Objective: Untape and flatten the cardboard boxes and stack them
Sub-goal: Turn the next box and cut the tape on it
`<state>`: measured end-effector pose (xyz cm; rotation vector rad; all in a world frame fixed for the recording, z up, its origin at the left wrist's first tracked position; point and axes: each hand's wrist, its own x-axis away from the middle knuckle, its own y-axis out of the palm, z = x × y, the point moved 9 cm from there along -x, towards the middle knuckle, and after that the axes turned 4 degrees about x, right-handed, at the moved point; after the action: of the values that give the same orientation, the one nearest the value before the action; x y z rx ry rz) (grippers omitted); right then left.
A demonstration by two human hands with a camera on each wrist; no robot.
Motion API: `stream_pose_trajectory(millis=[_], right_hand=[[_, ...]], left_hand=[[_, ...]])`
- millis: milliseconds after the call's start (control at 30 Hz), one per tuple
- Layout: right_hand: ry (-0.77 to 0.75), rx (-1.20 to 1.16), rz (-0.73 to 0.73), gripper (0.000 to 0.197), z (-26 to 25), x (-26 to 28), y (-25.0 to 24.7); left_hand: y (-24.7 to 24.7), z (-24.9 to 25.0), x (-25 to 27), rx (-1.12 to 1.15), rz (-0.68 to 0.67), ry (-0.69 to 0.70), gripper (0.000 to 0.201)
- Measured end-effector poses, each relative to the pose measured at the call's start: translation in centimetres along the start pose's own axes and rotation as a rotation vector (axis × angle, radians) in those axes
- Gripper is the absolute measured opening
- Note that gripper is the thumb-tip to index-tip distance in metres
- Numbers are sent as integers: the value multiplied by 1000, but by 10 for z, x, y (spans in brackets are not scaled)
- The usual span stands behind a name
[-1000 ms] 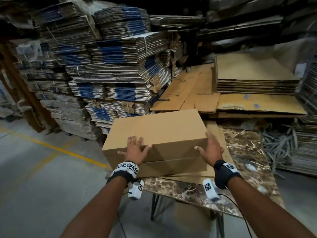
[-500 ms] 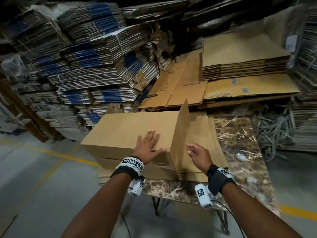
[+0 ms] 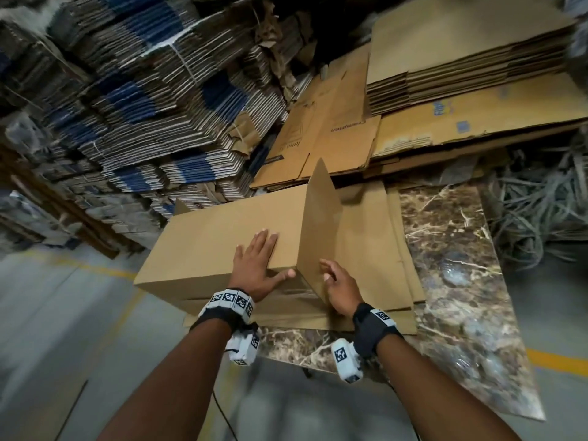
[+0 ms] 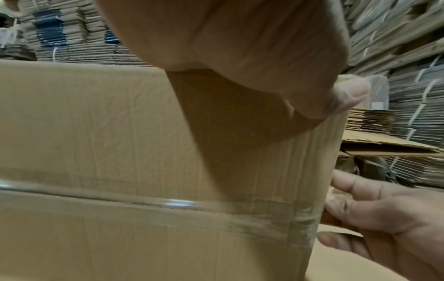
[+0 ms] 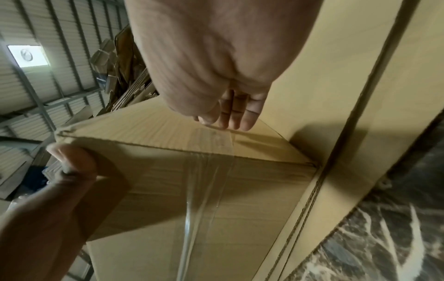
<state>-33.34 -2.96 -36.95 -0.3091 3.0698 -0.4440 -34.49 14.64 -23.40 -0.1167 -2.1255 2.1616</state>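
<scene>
A taped brown cardboard box [image 3: 216, 237] stands on flattened cardboard sheets [image 3: 381, 249] on a marble-patterned table [image 3: 451, 249]. My left hand [image 3: 257, 262] lies flat on the box's top near its right end, with the thumb [image 4: 346, 98] over the near top edge. My right hand [image 3: 334, 278] is at the box's right end face, its straight fingers [image 5: 235, 116] touching the cardboard where the tape ends. Clear tape [image 5: 206, 180] runs along the near face's seam [image 4: 168, 205] and wraps round the corner. Neither hand holds anything.
Tall stacks of flattened cartons [image 3: 143, 106] rise at the left and behind. More flat cardboard [image 3: 461, 68] is piled at the back right, with a heap of strapping [image 3: 534, 211] beside the table. Grey floor with yellow lines [image 3: 79, 313] lies to the left.
The box has shifted left on the table. My left hand moved from its near face onto the top. My right hand moved to the right end face by the tape.
</scene>
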Motion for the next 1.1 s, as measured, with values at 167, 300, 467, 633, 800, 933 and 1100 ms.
stream_pose_trajectory(millis=[167, 300, 467, 633, 800, 933, 1100], right_hand=[[-67, 13, 27, 39, 3, -12, 4], [-108, 27, 68, 35, 6, -15, 4], [-206, 111, 75, 17, 0, -26, 0], [-208, 77, 79, 12, 2, -28, -3], [42, -210, 208, 14, 40, -10, -22], [122, -306, 332, 13, 50, 9, -44], [148, -362, 355, 11, 52, 14, -66]], left_hand=[[-1, -2, -10, 2, 24, -24, 119], [-1, -3, -15, 2, 29, -30, 119], [0, -4, -16, -23, 51, -30, 118], [-1, -2, -16, -32, 61, -34, 115], [-6, 5, -19, -24, 113, -80, 112], [-8, 20, -32, -31, 154, -177, 106], [-6, 33, -46, -12, 125, -313, 112]])
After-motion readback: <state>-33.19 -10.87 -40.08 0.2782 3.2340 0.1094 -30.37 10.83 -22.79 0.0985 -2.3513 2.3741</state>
